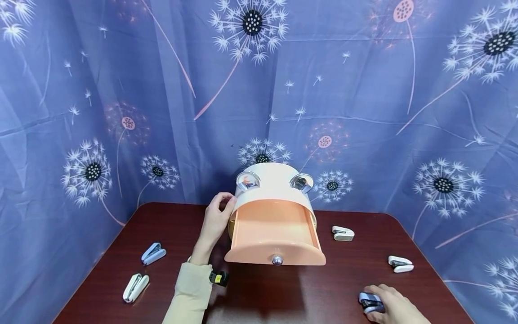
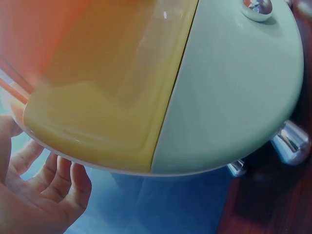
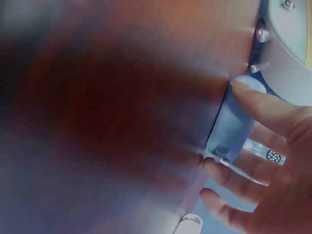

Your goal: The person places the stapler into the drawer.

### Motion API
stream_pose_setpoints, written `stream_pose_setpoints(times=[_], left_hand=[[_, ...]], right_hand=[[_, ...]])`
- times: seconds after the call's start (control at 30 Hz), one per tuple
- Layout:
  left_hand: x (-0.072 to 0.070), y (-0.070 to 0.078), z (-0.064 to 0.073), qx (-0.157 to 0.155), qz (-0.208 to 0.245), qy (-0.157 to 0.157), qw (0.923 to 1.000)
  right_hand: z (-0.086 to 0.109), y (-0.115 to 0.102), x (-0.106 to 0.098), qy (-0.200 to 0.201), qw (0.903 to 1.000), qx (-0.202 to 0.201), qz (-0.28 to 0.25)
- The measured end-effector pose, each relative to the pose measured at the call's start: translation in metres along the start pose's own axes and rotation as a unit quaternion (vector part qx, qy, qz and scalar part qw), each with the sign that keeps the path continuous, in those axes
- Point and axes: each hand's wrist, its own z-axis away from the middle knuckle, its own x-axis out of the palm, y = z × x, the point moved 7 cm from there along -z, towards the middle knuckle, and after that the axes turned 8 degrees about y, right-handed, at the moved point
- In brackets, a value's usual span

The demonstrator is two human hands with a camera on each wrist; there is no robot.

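A rounded white drawer box (image 1: 272,175) with two shiny round eye-like parts stands at the middle back. Its peach top drawer (image 1: 275,225) is pulled out toward me, showing a bare floor and a silver knob (image 1: 277,259). Below it, the left wrist view shows a yellow drawer front (image 2: 97,122) and a pale green drawer front (image 2: 229,97). My left hand (image 1: 217,220) holds the box's left side, thumb near the front rim. At the front right, my right hand (image 1: 390,303) grips a blue stapler (image 1: 371,302) between thumb and fingers, close to the table.
To the left on the dark red table (image 1: 174,225) lie a light blue stapler (image 1: 153,254) and a white stapler (image 1: 135,288). Two more white staplers, one nearer the box (image 1: 343,233) and one farther right (image 1: 400,264), lie on the other side. A blue dandelion-print curtain (image 1: 226,90) hangs behind.
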Motion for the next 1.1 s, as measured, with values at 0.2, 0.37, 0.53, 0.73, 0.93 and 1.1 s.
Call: stream_pose_setpoints(times=[0.2, 0.37, 0.53, 0.73, 0.93, 1.1], left_hand=[[-0.003, 0.022, 0.003, 0.005, 0.009, 0.008, 0.9999], [-0.005, 0.036, 0.008, 0.003, 0.000, 0.009, 1.0000], [-0.002, 0.019, 0.004, 0.004, 0.013, 0.008, 0.9999], [0.001, 0.002, 0.001, 0.005, 0.015, 0.005, 0.9999], [0.002, 0.000, 0.001, 0.007, 0.016, 0.006, 0.9998], [0.002, -0.001, 0.001, 0.002, 0.018, 0.005, 0.9998]], right_hand=[[-0.007, -0.001, -0.006, 0.008, 0.9998, -0.010, 0.016], [-0.012, -0.013, -0.023, 0.095, 0.9936, -0.038, 0.048], [-0.018, -0.034, -0.051, 0.213, 0.9748, -0.050, 0.044], [-0.027, -0.063, -0.080, 0.290, 0.9541, -0.074, 0.010], [-0.032, -0.084, -0.104, 0.328, 0.9419, -0.074, 0.000], [-0.041, -0.109, -0.123, 0.342, 0.9349, -0.092, -0.016]])
